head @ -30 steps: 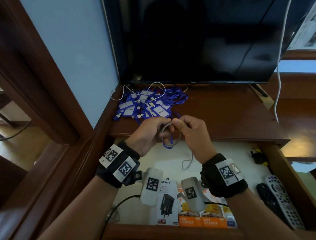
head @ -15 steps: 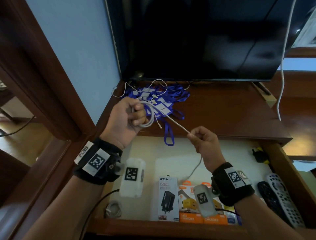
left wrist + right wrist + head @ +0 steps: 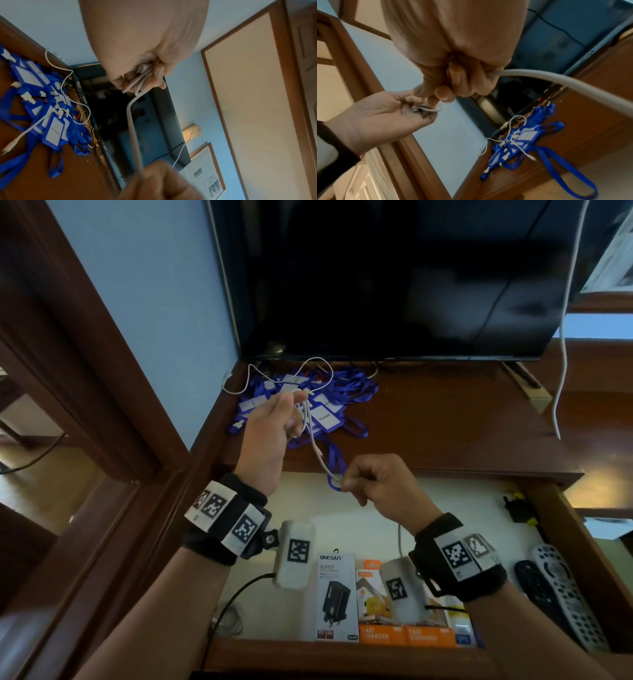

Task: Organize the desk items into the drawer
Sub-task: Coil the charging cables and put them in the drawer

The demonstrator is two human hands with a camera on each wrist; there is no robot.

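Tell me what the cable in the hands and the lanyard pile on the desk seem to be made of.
White cable: smooth matte plastic or rubber sheath, by its soft bends; left hand grips its coils, right hand pinches it. Blue lanyards: flat woven-looking fabric straps, apparently with plastic card holders.

A television (image 3: 394, 278) is standing at the back, showing a dark screen with faint reflections. Left of the television, a pale blue wall (image 3: 154, 302) is running down beside a brown wooden door frame (image 3: 78, 364). Right of the television, a white cord (image 3: 565, 337) is hanging down, and beyond it a framed print (image 3: 613, 261) is hanging on the wall.
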